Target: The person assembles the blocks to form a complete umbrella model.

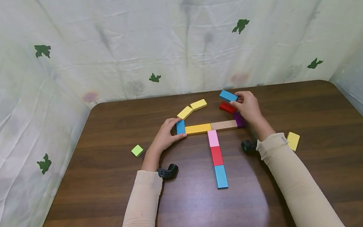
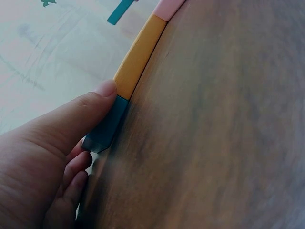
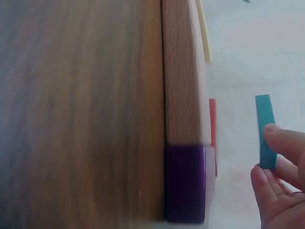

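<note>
My right hand (image 1: 248, 106) pinches a blue block (image 1: 228, 95) by one end between thumb and fingers, raised above the table near a red block (image 1: 227, 107) and a purple block (image 1: 239, 119). With thumb and fingers at its two ends, my left hand (image 1: 164, 136) grips another blue block (image 1: 181, 127) lying on the table. In the left wrist view, the thumb (image 2: 102, 90) sits where that block meets an orange-yellow block (image 2: 142, 57). A plain wood block (image 1: 224, 125) continues the row to the purple one. Two pale yellow blocks (image 1: 185, 112) curve away behind my left hand.
Below the row, a pink block (image 1: 213, 138), a red block (image 1: 217, 156) and a blue block (image 1: 221, 177) form a column toward me. A green block (image 1: 137, 151) lies at left, a yellow block (image 1: 293, 141) beside my right sleeve. A pale curtain hangs behind the brown table (image 1: 112, 206).
</note>
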